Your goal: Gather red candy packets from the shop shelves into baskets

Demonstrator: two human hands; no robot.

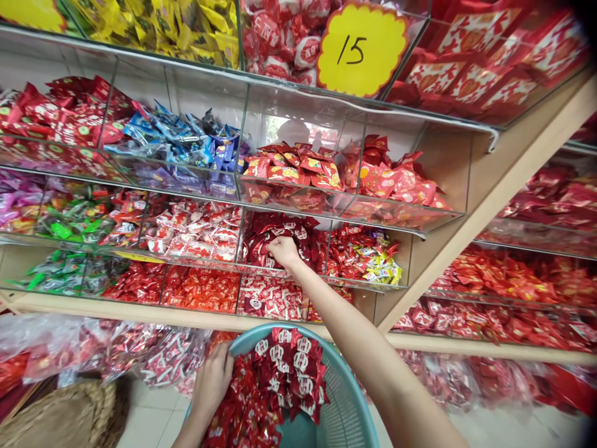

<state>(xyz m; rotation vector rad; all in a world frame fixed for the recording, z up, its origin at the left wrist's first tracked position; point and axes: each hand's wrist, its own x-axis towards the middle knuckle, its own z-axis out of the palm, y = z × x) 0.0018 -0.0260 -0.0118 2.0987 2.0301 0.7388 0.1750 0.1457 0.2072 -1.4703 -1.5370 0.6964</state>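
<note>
— Position of the right hand [283, 251]?
— Extended forward into a clear shelf bin [280, 246], fingers closed down on dark red wrapped sweets [298, 233]. Whether it grips any cannot be told.

— Left hand [212, 381]?
— Low and near the body, fingers on the rim of a teal basket [347, 410], touching the same red sweets heaped in the basket [280, 379].

— Surroundings?
— Left of the right hand, a bin of white-and-red packets [196, 230]; right of it, red and yellow packets [368, 255]. Above it, blue packets [186, 140] and a yellow tag marked 15 [361, 48]. Left of the left hand, a woven basket [65, 417].
</note>
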